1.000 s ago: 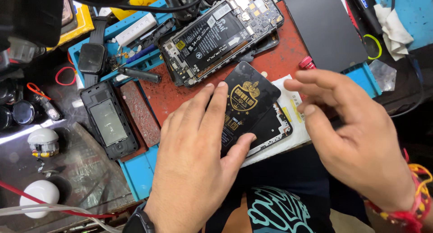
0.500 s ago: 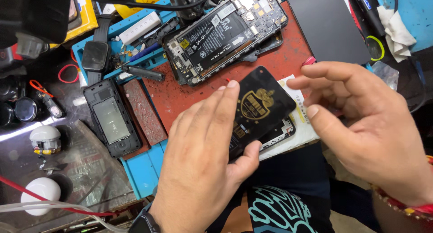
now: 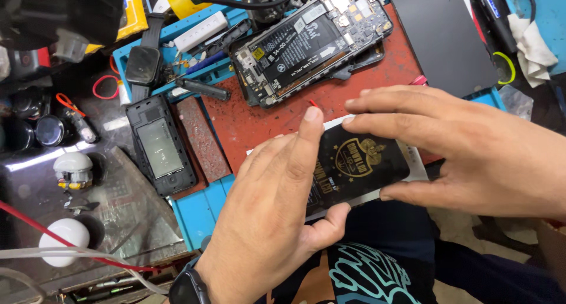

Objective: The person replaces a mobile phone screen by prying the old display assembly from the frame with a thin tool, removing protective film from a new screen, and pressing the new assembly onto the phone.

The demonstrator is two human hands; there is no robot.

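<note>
Head view: a flat black pouch (image 3: 359, 168) with a gold crest emblem and gold lettering printed on it sits at the near edge of the red work mat (image 3: 259, 118), over a white backing card whose edges show above and below it. The left hand (image 3: 277, 221) lies flat across the pouch's left part, index finger stretched up past its top edge, thumb hooked under the lower edge. The right hand (image 3: 471, 151) pinches the pouch's right end, fingers along the top edge and thumb at the lower right corner; both hands have hold of it. What the pouch contains cannot be made out, and its left part is hidden under the left hand.

Farther up the mat lies an opened phone (image 3: 312, 42), its black battery bearing a white label and a small yellow sticker, circuit boards bare around it. To the left, a small black device with a grey screen (image 3: 160, 146) lies beside a brown abrasive block (image 3: 201, 139). A dark flat panel (image 3: 445, 36) at top right is cut off by the frame. A white earbud case (image 3: 65, 240) rests at lower left, a red wire (image 3: 76, 248) crossing it.
</note>
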